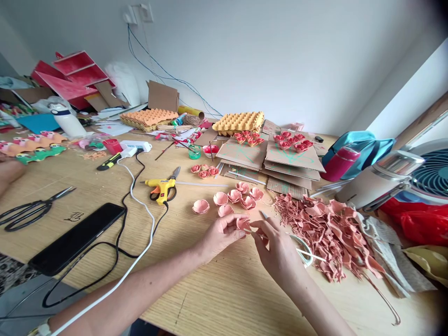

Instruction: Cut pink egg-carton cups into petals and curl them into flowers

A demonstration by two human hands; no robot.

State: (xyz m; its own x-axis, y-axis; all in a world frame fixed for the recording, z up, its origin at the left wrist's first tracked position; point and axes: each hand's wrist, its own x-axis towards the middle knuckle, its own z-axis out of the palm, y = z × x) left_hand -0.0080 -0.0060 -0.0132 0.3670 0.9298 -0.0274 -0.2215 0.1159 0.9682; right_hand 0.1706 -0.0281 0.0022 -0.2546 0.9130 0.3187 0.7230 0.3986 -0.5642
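Note:
Near the table's middle, my left hand (pixel 224 235) pinches a pink egg-carton flower cup (pixel 242 224) between thumb and fingers. Close beside it, my right hand (pixel 278 247) is closed on a thin pale stick (pixel 317 256); its near end reaches the cup, while the far end sticks out behind the hand. Scissors with pale handles (pixel 307 252) lie under my right hand, mostly hidden, their blade tip showing past the knuckles. Several similar pink cups (pixel 234 196) stand just beyond my hands. Further back is a small group of red-edged flowers (pixel 204 171).
Pink carton scraps (pixel 325 233) are heaped at right, by a steel flask (pixel 380 179). Cardboard sheets (pixel 294 158) carry red flowers. A yellow glue gun (pixel 161 189), black scissors (pixel 35 207), a phone (pixel 79 238) and trailing cables (pixel 149 238) lie left. Another person's hand (pixel 10 172) rests far left.

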